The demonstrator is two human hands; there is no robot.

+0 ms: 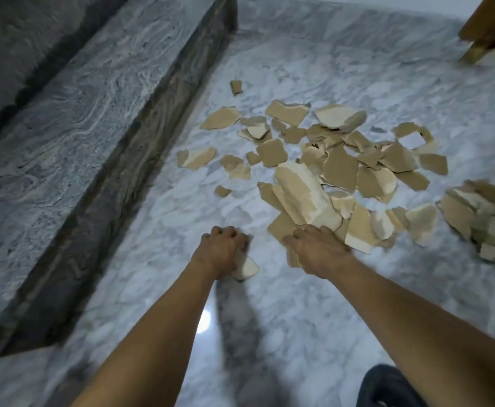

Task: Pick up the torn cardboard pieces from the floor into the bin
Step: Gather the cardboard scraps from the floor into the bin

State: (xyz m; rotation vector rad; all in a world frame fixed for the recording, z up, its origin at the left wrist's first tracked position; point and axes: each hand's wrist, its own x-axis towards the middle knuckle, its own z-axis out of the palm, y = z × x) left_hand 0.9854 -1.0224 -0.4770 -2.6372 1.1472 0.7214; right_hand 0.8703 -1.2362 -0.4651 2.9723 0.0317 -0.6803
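Several torn brown cardboard pieces [340,168] lie scattered over the white marble floor [284,318], with a heap [484,221] at the right edge. My left hand [221,248] has curled fingers round a pale cardboard piece [246,270] that sticks out below it. My right hand [316,249] grips a stack of cardboard pieces [302,198] that juts up and away from the fingers. The view shows no bin.
A grey marble step [93,113] runs along the left side. A wooden furniture leg with a brass foot [472,54] stands at the top right. A dark object [387,389] sits at the bottom edge under my right forearm.
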